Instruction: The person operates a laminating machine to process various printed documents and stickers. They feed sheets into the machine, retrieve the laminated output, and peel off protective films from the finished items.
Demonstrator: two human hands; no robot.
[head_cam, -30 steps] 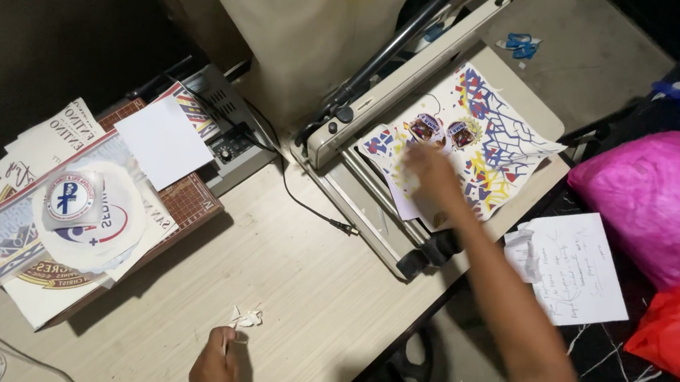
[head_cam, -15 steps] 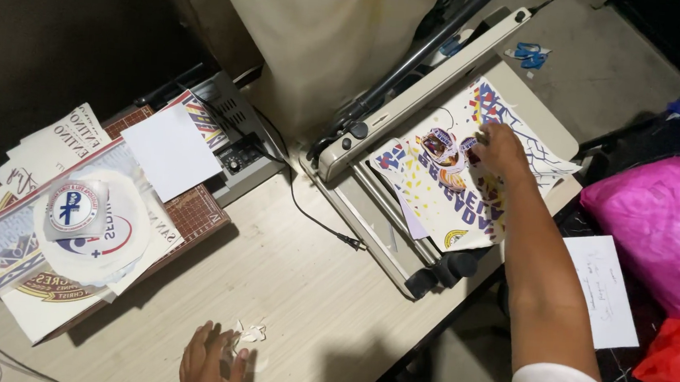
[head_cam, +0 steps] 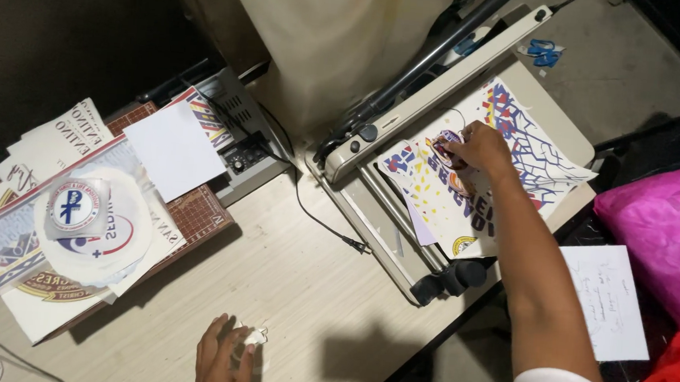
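The right hand [head_cam: 483,147] has its fingers curled down, the tips pinching a small round sticker [head_cam: 448,139] that lies on the colourful printed sheet [head_cam: 468,184]. That sheet rests on the bed of a paper cutter [head_cam: 407,140] at the desk's far right corner.

The left hand [head_cam: 223,360] lies at the near edge of the desk [head_cam: 286,283], fingers loosely bent over a few small white paper scraps [head_cam: 254,336]; whether it grips them I cannot tell.

A pile of prints [head_cam: 75,220] with a blank white sheet [head_cam: 174,149] sits along the left edge. A pink bag [head_cam: 668,238] and a written note [head_cam: 607,301] lie beyond the right edge.
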